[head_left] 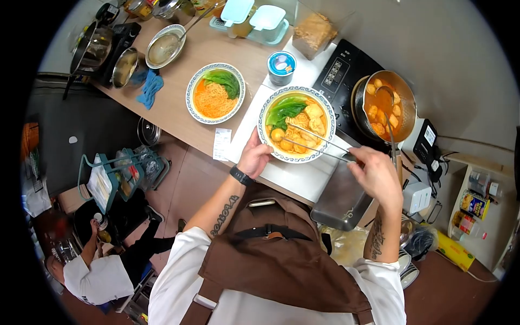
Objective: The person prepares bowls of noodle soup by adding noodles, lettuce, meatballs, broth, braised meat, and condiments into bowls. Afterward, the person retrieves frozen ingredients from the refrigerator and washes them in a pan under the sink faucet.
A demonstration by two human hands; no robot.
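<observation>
Wood-toned surface (176,96), white section right; person (100,281) lower left in room. Noodle bowl (330,111) on white section, near cooker (329,78) and pot (410,103). Left hand (254,157) grips bowl rim; right hand (376,168) closed on tongs (331,144).

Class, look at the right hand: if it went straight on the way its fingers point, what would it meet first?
Beyond the metal tongs it holds, the right hand would probably meet the rim of the noodle bowl beneath them, though depth is unclear.
</observation>
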